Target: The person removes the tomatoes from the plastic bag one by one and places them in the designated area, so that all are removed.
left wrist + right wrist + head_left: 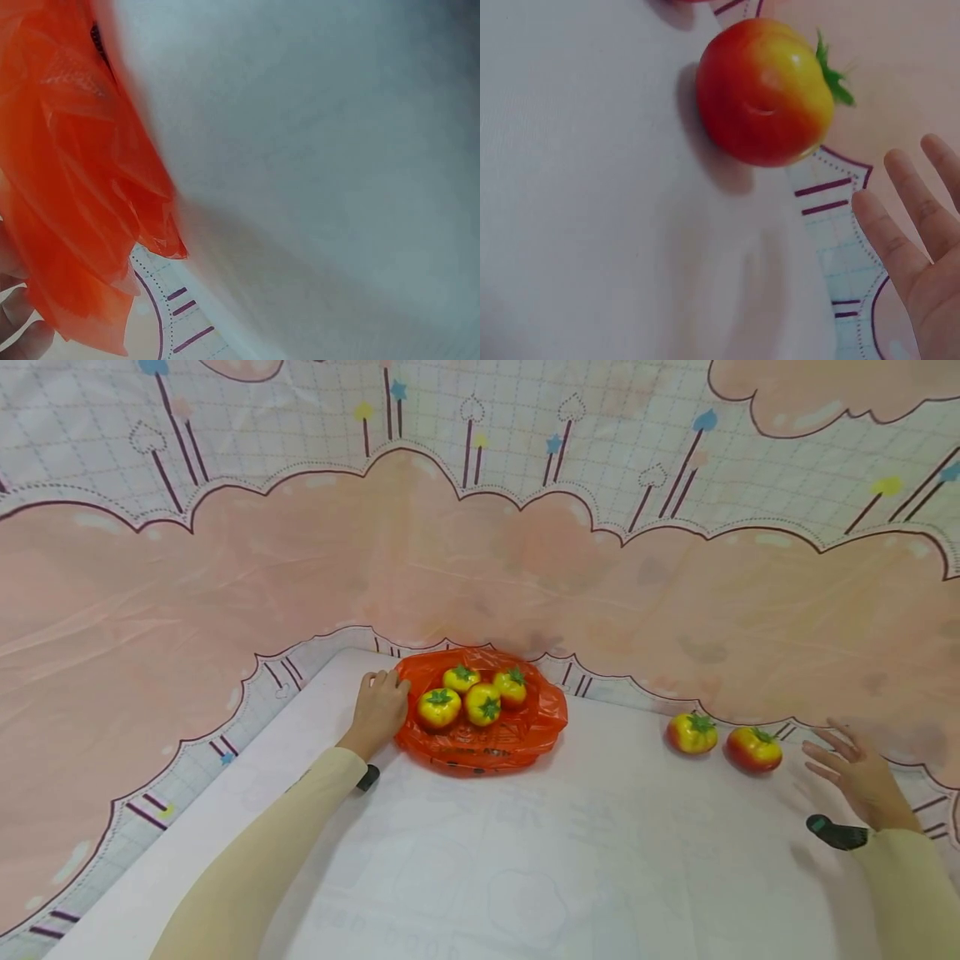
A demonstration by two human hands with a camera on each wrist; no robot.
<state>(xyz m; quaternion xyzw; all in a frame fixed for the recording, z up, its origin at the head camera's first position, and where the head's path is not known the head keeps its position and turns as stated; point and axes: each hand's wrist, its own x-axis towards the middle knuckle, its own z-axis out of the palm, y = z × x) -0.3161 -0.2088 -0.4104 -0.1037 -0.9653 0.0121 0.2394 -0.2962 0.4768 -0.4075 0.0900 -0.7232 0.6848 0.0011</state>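
A red-orange plastic bag lies on the white table, its mouth spread wide. Several red-and-yellow tomatoes with green leafy tops sit in it. My left hand grips the bag's left edge with curled fingers; in the left wrist view the bag partly hides those fingers. To the right, two more tomatoes rest side by side, a yellower one and a redder one. My right hand, fingers spread, is just right of the redder tomato without touching it.
Behind the table hangs a pink and white patterned cloth, close to the bag and the two loose tomatoes. Dark wrist devices show below both hands, such as the right one.
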